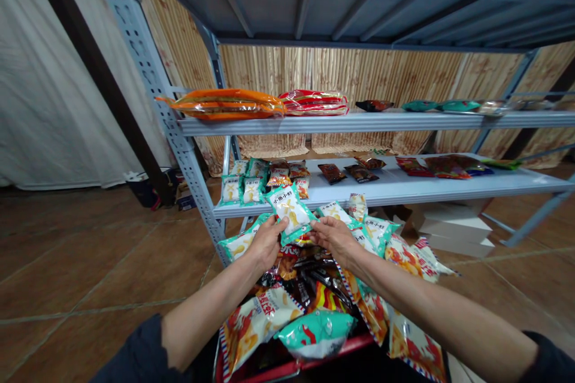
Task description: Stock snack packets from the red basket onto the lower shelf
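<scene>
A teal and white snack bag (291, 213) is held up between both hands, its printed front facing me. My left hand (268, 240) pinches its lower left corner, thumb on the front. At the lower right edge, my right hand (333, 238) has its fingers closed on the bag. Beneath them is a red basket (269, 373) heaped with snack bags, among them a cream and orange bag (263, 324) and a teal bag (318, 333). Small teal and white bags (242, 189) stand in rows on the lower shelf, just beyond my left hand.
The blue metal rack (269, 127) rises in front of me. Its middle shelf bears an orange packet (229, 104) and a red striped packet (314, 103). Dark packets (362, 173) and red packets (444, 166) lie on the lower shelf. White boxes (451, 226) are stacked underneath.
</scene>
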Tool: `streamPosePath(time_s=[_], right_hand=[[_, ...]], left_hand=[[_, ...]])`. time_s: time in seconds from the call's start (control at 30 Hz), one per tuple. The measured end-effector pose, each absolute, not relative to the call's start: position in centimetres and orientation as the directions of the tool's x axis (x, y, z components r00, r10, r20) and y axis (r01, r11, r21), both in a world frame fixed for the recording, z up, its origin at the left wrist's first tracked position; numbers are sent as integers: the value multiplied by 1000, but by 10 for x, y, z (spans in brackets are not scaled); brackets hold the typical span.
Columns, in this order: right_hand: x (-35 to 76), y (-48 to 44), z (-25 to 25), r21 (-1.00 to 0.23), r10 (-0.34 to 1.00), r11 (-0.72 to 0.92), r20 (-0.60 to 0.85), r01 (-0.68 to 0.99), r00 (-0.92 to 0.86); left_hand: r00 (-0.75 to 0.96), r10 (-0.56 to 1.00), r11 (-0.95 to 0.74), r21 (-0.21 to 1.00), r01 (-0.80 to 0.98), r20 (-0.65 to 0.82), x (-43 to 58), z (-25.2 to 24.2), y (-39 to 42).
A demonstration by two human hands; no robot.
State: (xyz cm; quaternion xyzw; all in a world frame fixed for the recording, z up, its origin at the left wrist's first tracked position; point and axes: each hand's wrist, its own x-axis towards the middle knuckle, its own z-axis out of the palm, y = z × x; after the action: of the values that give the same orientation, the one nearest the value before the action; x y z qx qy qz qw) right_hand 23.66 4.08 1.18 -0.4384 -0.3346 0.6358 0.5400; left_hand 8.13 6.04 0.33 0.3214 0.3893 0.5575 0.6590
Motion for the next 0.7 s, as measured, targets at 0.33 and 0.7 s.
streamPosePath(time_s=[0.33,0.7], right_hand=[[234,40,14,-902,980,-173,-196,-397,19],[235,50,4,-958,996,-71,-85,-278,37]], left_hand=[[96,983,181,874,-451,-154,77,-2,63],[109,982,186,848,-496,-152,80,-5,71]])
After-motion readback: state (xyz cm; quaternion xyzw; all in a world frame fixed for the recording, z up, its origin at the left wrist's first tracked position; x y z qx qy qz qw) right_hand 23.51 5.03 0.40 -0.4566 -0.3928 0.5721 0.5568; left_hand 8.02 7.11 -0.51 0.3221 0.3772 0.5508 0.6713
